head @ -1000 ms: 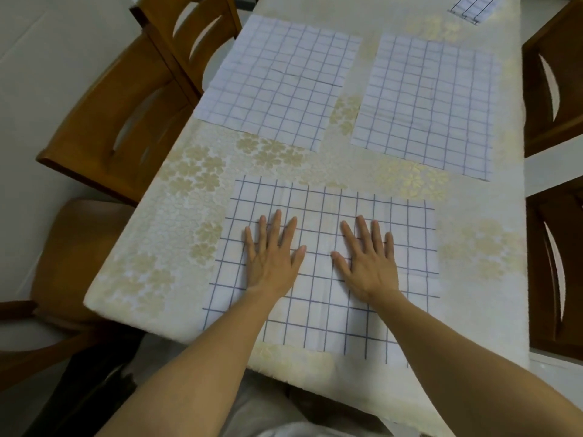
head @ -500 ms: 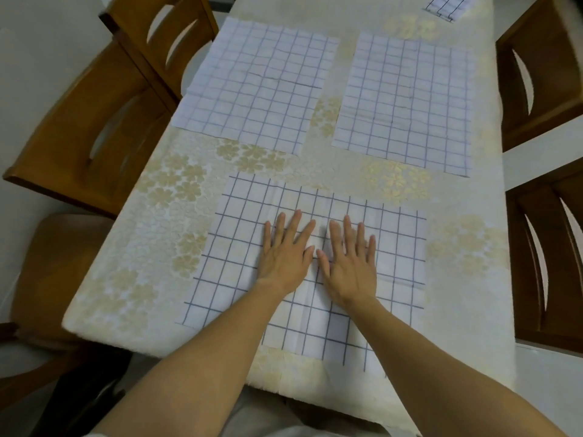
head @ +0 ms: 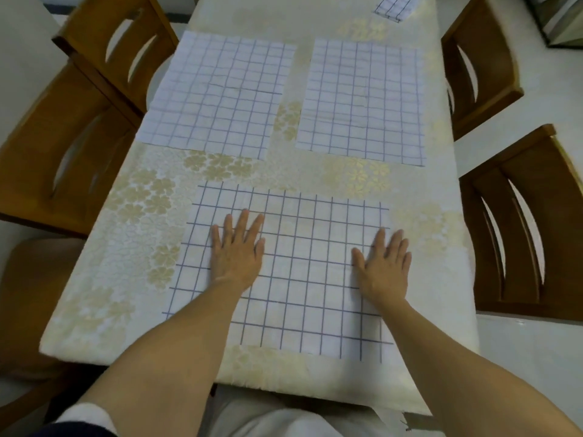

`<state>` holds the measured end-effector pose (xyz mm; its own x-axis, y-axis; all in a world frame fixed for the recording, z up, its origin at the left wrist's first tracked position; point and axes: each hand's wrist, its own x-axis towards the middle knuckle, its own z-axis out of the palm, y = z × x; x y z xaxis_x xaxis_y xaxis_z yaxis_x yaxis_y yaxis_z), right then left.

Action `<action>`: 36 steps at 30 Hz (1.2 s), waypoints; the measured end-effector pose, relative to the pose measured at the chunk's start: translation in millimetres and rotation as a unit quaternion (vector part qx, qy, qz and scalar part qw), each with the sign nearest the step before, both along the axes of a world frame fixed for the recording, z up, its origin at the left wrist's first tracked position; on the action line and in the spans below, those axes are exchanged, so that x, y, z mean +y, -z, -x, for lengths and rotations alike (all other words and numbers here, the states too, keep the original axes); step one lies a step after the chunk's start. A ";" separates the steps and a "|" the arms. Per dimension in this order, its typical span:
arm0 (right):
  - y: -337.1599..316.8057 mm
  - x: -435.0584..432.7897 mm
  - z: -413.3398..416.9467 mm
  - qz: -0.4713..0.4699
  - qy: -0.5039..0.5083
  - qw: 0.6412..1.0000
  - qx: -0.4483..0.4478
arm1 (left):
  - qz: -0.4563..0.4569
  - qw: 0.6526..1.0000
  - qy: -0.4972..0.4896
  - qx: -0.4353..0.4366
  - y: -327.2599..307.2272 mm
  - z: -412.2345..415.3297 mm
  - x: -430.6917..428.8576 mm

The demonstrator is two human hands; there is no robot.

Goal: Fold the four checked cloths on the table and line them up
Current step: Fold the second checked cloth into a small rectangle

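Item: near cloth (head: 309, 247), flat and unfolded, at 6 o'clock on the table (head: 126, 247). On it, palms down: left hand (head: 236, 257) and right hand (head: 383, 269), fingers straight and spread, gripping nothing. Flat beyond: second cloth (head: 217, 93) at 11 o'clock, third cloth (head: 362, 99) at 1 o'clock. The fourth cloth (head: 392, 6) lies at the far edge and is cut off by the frame. Wooden chairs (head: 520, 231) stand at 3 and 9 o'clock.

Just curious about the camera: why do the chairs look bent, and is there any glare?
Head view: the wide-angle lens bows the chairs and the table edges near the borders. Head view: light is soft and even, no harsh glare, faint shadows beside the left hand and right hand on the near cloth. Head view: the far cloth is cropped at the top.
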<state>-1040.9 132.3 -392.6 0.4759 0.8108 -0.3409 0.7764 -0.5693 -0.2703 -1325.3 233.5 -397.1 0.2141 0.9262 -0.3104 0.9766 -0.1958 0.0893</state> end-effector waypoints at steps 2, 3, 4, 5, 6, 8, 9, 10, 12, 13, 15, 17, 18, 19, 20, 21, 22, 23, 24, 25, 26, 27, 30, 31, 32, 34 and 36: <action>-11.4 -4.7 -6.7 -0.080 0.087 0.993 0.029 | -0.041 0.999 0.016 -0.030 -8.5 -19.2 -8.4; -16.2 -6.8 -6.9 -0.111 0.117 0.987 0.023 | -0.059 0.996 0.035 -0.054 -11.3 -31.1 -15.4; -20.2 -8.9 -6.0 -0.124 0.141 0.982 0.017 | -0.064 0.994 0.049 -0.078 -11.6 -43.0 -24.1; -22.4 -10.4 -5.3 -0.124 0.167 0.978 0.026 | -0.058 0.992 0.056 -0.092 -8.5 -53.0 -33.2; -23.5 -11.8 -4.6 -0.120 0.190 0.973 0.050 | -0.047 0.993 0.059 -0.088 -2.4 -59.7 -42.3; -22.0 -14.2 -5.7 -0.108 0.237 0.959 0.116 | -0.037 0.996 0.057 -0.058 11.6 -63.0 -53.7; -20.7 -14.0 -8.6 -0.102 0.258 0.949 0.148 | -0.037 0.997 0.052 -0.049 15.7 -61.7 -54.8; -21.3 -13.0 -13.1 -0.092 0.272 0.942 0.172 | -0.037 0.997 0.049 -0.045 18.5 -60.5 -54.4; -25.0 -13.6 -23.0 -0.065 0.269 0.939 0.204 | -0.040 0.997 0.053 -0.049 19.8 -59.4 -54.7; -25.9 -15.2 -27.6 -0.056 0.257 0.940 0.218 | -0.048 0.996 0.053 -0.054 20.5 -59.1 -54.8; -31.2 -21.3 -29.3 -0.052 0.232 0.939 0.248 | -0.055 0.995 0.052 -0.060 20.2 -59.7 -55.1; -37.6 -27.8 -26.2 -0.063 0.186 0.952 0.235 | -0.054 0.995 0.053 -0.065 22.4 -59.6 -54.6; -42.7 -30.5 -22.9 -0.074 0.155 0.963 0.209 | -0.056 0.995 0.052 -0.070 24.0 -59.4 -54.3; -47.9 -32.2 -19.3 -0.086 0.129 0.971 0.184 | -0.059 0.993 0.047 -0.088 24.8 -58.4 -54.4; -55.8 -32.5 -14.8 -0.100 0.113 0.974 0.168 | -0.062 0.990 0.036 -0.122 23.2 -58.3 -54.8; -63.5 -31.7 -10.7 -0.109 0.102 0.976 0.162 | -0.064 0.983 0.014 -0.171 21.5 -59.2 -55.1; -72.6 -30.5 -6.1 -0.116 0.088 0.976 0.161 | -0.064 0.971 -0.019 -0.228 18.6 -60.2 -54.7; -80.3 -29.7 -2.6 -0.123 0.072 0.977 0.161 | -0.059 0.954 -0.064 -0.288 15.0 -59.3 -54.0; -88.5 -28.9 0.8 -0.130 0.057 0.977 0.160 | -0.052 0.934 -0.107 -0.338 10.0 -56.9 -52.9; -95.9 -27.5 3.5 -0.138 0.041 0.977 0.155 | -0.041 0.920 -0.132 -0.368 6.0 -53.7 -50.4; -103.6 -26.0 7.1 -0.142 0.027 0.978 0.153 | -0.022 0.921 -0.127 -0.367 2.9 -48.5 -47.0; -111.1 -24.1 10.7 -0.146 0.014 0.977 0.154 | -0.010 0.940 -0.090 -0.328 0.5 -41.9 -43.0; -133.5 -14.3 25.7 -0.152 -0.006 0.975 0.164 | -0.030 0.988 0.032 -0.148 9.3 -24.3 -36.1; -138.9 -10.7 31.4 -0.154 -0.007 0.974 0.164 | -0.036 0.991 0.039 -0.121 11.3 -21.4 -35.4; -144.3 -7.3 38.7 -0.156 -0.010 0.974 0.166 | -0.041 0.992 0.037 -0.111 12.6 -20.8 -34.9; -153.8 -1.8 56.5 -0.170 -0.023 0.969 0.180 | -0.054 0.992 0.030 -0.106 16.7 -23.8 -36.6; -159.1 3.2 76.1 -0.187 -0.044 0.963 0.190 | -0.060 0.994 0.033 -0.090 17.8 -26.3 -37.4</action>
<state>-1116.9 135.5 -233.5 0.2980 0.9423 -0.1527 0.6213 -0.3129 -0.7184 -1299.1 196.2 -414.9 0.3181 0.9363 -0.1488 0.9312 -0.2792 0.2343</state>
